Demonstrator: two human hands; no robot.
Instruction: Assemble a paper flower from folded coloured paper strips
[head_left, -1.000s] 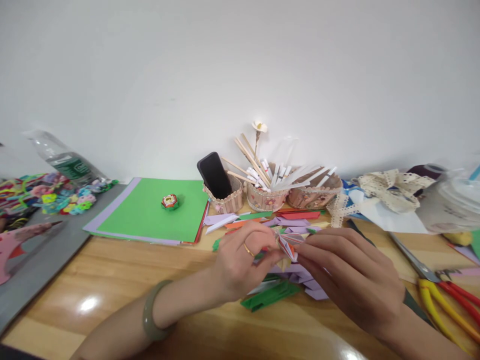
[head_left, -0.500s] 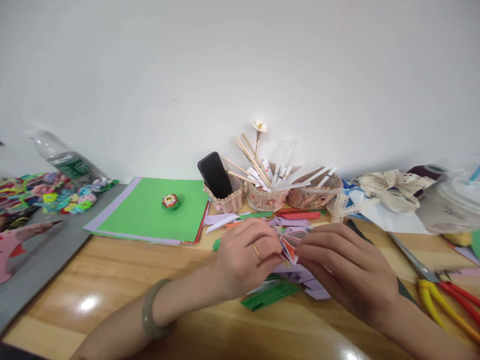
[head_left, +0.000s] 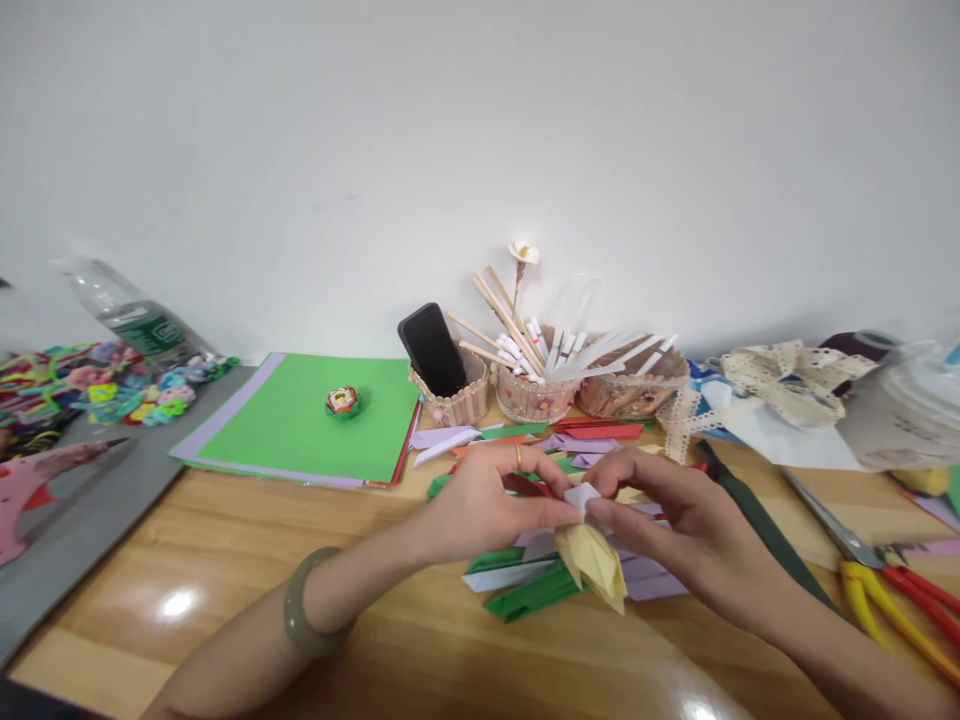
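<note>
My left hand [head_left: 499, 505] and my right hand [head_left: 671, 510] meet over the table, both pinching a folded paper piece [head_left: 591, 560]. A pale yellow part of it hangs below my fingertips, and a small white part shows between them. My fingers hide the rest. Folded paper strips [head_left: 532, 592] in green, white and purple lie under and around my hands. More strips [head_left: 600, 431], red, purple and green, lie behind them. A ring is on my left hand and a green bangle on that wrist.
Behind my hands stand small wooden-slat baskets [head_left: 536, 397] with sticks, pens and a phone [head_left: 432, 350]. Left is a green paper stack [head_left: 300, 440] bearing a small paper flower [head_left: 343, 402], then a pink glue gun [head_left: 37, 490]. Scissors [head_left: 862, 560] and lace ribbon [head_left: 784, 380] lie right.
The folded paper piece has been turned, so its yellow part now hangs toward me instead of the striped, multicoloured folds. My fingers have shifted to a fingertip pinch.
</note>
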